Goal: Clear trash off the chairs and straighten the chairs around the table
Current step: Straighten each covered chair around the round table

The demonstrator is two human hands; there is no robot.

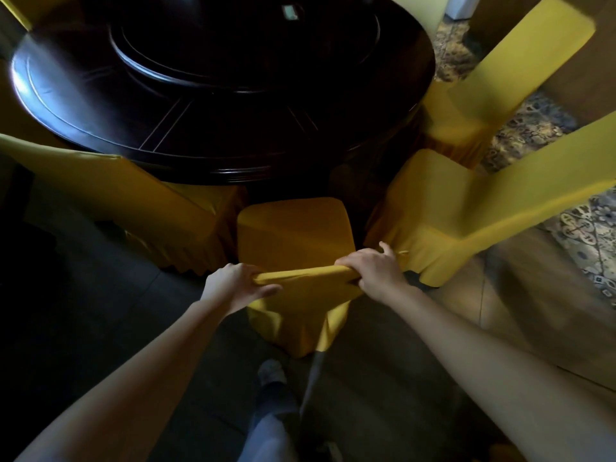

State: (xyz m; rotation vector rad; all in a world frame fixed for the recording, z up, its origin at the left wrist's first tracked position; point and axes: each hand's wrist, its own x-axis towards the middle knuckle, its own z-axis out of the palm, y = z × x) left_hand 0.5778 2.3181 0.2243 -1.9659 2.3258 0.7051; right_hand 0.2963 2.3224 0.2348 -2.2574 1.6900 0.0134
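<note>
A chair in a yellow cover (293, 228) stands right in front of me, its seat facing the round dark table (213, 105). My left hand (238, 283) grips the left end of the chair's top rail. My right hand (373, 275) grips the right end of the same rail. The seat is bare, with no trash on it. Its front edge lies just short of the table's rim.
Yellow-covered chairs flank it: one at the left (140, 201), one close at the right (460, 208), another further back right (493, 81). A raised turntable (240, 51) sits on the table. Patterned floor tiles (586, 228) lie at the right. My foot (271, 375) is below the chair.
</note>
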